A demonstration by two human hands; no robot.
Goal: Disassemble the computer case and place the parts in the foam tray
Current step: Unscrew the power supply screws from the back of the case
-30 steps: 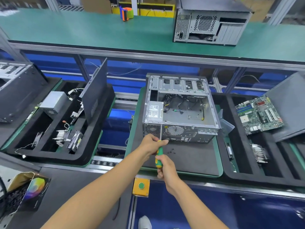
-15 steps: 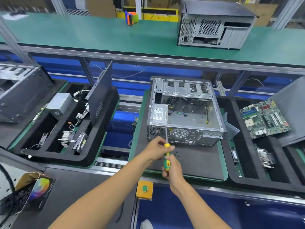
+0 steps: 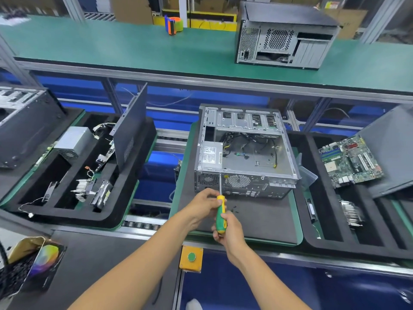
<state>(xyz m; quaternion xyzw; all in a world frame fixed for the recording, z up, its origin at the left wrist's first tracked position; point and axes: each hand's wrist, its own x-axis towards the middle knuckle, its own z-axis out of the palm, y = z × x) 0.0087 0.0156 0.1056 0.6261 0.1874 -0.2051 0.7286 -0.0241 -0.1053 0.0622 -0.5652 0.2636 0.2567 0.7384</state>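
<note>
Computer case [image 3: 245, 153]: boxy grey sheet metal, perforated vents, possibly steel.

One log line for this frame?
step: unscrewing case rear | right hand: grips screwdriver handle | left hand: steadies shaft

The scene is brightly and evenly lit from overhead, with cool white light. Shadows are soft and short: a faint one lies under the case [image 3: 245, 153] on its dark mat [image 3: 268, 218], and the foam tray [image 3: 67, 211] pockets stay deep black with little detail. A pale sheen runs across the green counter [image 3: 111, 48] and the bare metal of the case. The wide lens bends straight rails near the edges, and the corners smear. The middle is fairly sharp; the forearms at the bottom look stretched and slightly soft.
</note>
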